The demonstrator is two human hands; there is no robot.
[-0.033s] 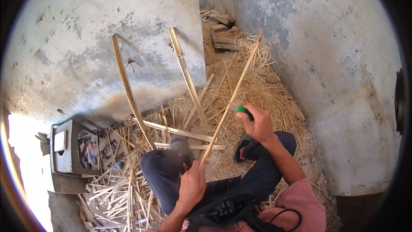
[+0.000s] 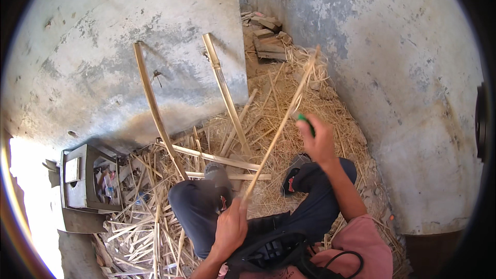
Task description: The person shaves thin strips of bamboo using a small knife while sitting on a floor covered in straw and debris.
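Observation:
My left hand [image 2: 232, 226] is closed round the near end of a long, thin bamboo strip [image 2: 275, 140], low between my knees. The strip slants away to the far right, its tip blurred, with pale slivers along its upper part. In my right hand [image 2: 321, 142] is a green-handled knife [image 2: 305, 119], fingers wrapped round the grip. Its blade lies against or very near the strip's upper half; blur hides whether they touch.
Two bamboo slats [image 2: 226, 90] lean on the left wall. Others lie across the floor beside my shoe [image 2: 217, 174]. Straw-like shavings [image 2: 330, 119] cover the ground. A grey metal-looking box [image 2: 85, 178] stands at left, and bricks [image 2: 270, 47] are piled in the corner.
My right hand and the knife have moved a little up and right along the strip. The strip's far end has swung slightly right and down. My left hand stays almost in place.

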